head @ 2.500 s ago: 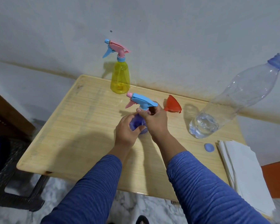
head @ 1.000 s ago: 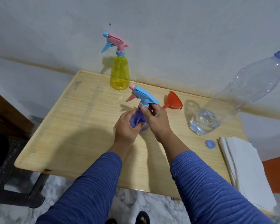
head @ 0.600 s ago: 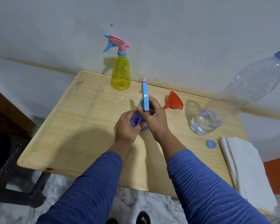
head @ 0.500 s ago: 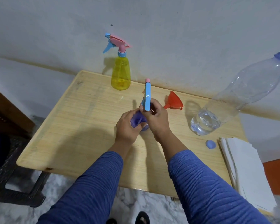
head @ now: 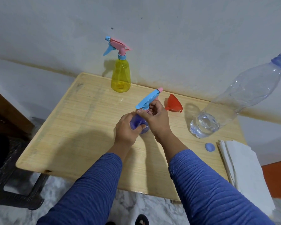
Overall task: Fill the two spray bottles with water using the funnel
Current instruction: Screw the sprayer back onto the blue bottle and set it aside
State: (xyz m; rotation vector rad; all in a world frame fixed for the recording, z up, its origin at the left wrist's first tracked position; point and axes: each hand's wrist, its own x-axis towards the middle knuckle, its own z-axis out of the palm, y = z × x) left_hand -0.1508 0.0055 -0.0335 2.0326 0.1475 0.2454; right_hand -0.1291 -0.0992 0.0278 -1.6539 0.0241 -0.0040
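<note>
A blue spray bottle (head: 139, 125) stands in the middle of the wooden table (head: 81, 130). My left hand (head: 126, 128) wraps around its body. My right hand (head: 156, 118) grips the neck under its light-blue spray head (head: 148, 99), whose pink nozzle points to the far right. A yellow spray bottle (head: 120, 77) with a pink and blue head stands upright at the far edge by the wall. A red funnel (head: 173, 103) lies on its side just right of my right hand. A large clear water bottle (head: 234, 101), uncapped and partly filled, stands at the right.
A blue bottle cap (head: 209, 146) lies on the table near the water bottle's base. A stack of white paper napkins (head: 243, 172) sits at the table's right edge. A dark stool (head: 8, 176) stands to the left, below the table.
The blue bottle's spray head has turned in my right hand: its nozzle pointed left, then away from me, and now points to the far right. My left hand has kept hold of the bottle's body.
</note>
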